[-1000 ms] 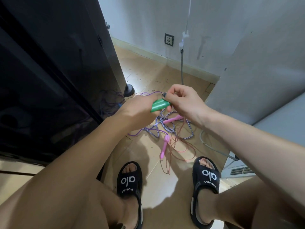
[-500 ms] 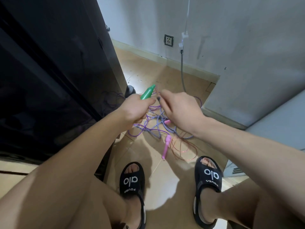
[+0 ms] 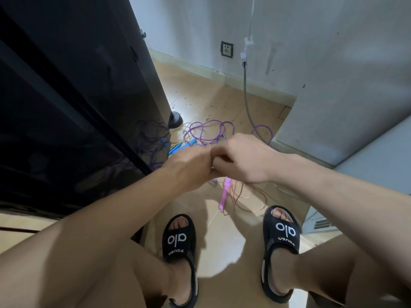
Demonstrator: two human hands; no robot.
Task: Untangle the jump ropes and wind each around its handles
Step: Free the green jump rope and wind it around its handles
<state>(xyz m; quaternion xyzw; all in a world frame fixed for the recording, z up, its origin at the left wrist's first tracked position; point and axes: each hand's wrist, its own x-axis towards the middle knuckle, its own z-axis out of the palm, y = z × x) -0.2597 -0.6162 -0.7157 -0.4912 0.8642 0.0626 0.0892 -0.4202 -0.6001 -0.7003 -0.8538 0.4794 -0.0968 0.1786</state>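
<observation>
I see left hand (image 3: pixel 189 165) and right hand (image 3: pixel 242 158) fisted together above the pink handle (image 3: pixel 223 194); fingers curled, contents hidden.

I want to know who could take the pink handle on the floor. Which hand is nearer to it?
Right. The right hand hangs directly above the top end of the pink handle. The left hand is above too, but off to its left.
</observation>
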